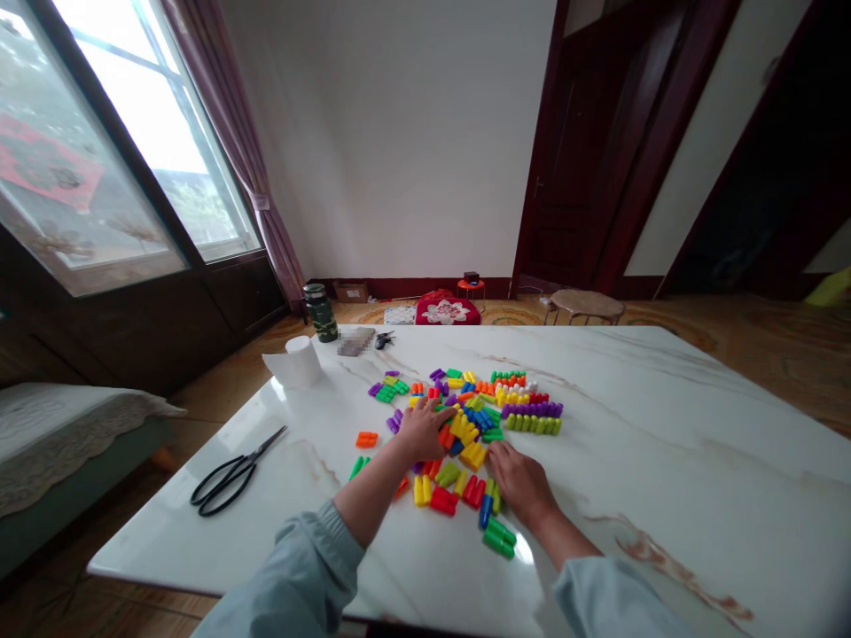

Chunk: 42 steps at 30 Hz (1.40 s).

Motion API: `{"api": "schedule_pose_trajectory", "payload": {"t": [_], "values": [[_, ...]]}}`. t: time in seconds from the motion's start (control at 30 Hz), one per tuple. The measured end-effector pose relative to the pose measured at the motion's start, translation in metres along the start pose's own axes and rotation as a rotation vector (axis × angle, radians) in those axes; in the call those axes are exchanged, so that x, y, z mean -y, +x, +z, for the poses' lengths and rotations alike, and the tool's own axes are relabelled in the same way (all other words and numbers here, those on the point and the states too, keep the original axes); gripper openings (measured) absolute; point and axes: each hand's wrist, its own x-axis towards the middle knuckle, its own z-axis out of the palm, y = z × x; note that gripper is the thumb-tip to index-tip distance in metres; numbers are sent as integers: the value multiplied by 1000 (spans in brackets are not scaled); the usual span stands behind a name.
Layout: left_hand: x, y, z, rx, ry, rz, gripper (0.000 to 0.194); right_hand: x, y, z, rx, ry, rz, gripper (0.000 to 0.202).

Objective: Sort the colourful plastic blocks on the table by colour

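Many colourful plastic blocks lie in a loose heap at the middle of the white marble table (665, 425). My left hand (424, 431) reaches over the heap's left part, its fingers apart above orange and yellow blocks. My right hand (520, 483) is at the heap's right side, fingers curled beside a yellow block (473, 455); what its fingertips hold, if anything, is hidden. Rows of joined blocks stand at the back right, among them a purple row (532, 410) and a lime green row (534, 425). A green block (499, 538) lies nearest the front edge.
Black scissors (230, 478) lie at the table's left. Behind them are a white paper roll (302, 359), a camouflage flask (321, 313), a blurred flat item (356, 341) and keys (384, 340). A round stool (585, 304) stands beyond the table.
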Motion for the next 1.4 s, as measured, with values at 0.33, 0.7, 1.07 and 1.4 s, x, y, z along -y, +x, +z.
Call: {"api": "schedule_pose_trajectory", "payload": {"t": [0.33, 0.7, 1.07, 1.4], "values": [[7, 12, 18, -109, -65, -62, 41, 2, 0, -1, 27, 5, 13, 27], [20, 25, -4, -91, -322, -141, 29, 2, 0, -1, 10, 17, 24, 24], [25, 30, -20, -68, -414, -99, 31, 1, 0, 1, 6, 21, 22, 27], [-10, 7, -16, 86, -176, 133, 68, 2, -1, -2, 5, 33, 26, 29]]}}
